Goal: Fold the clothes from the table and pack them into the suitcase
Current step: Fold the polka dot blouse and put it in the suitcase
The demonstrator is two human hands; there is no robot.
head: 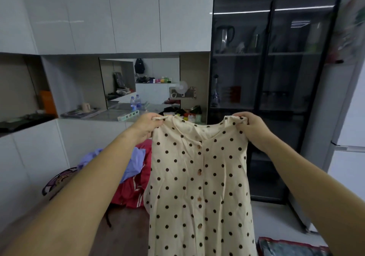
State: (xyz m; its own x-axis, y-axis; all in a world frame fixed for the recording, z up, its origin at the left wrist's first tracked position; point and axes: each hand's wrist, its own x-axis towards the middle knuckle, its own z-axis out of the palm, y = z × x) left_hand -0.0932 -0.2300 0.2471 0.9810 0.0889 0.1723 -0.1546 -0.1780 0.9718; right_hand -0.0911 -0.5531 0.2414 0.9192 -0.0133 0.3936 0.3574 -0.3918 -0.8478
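A cream dress with dark polka dots (199, 186) hangs upright in front of me, buttons down its middle. My left hand (147, 124) grips its left shoulder and my right hand (249, 124) grips its right shoulder, both raised at about the same height. Behind the dress, on the brown table (126, 234), lie a red garment with white stripes (134, 188) and a lilac garment (134, 163). A red-edged corner of what may be the suitcase (292, 247) shows at the bottom right, mostly cut off.
A purple patterned chair back (57, 182) stands left of the table. White cabinets and a cluttered counter (110, 115) run along the back. A dark glass-door cabinet (274, 97) stands on the right, a white fridge (347, 117) beside it.
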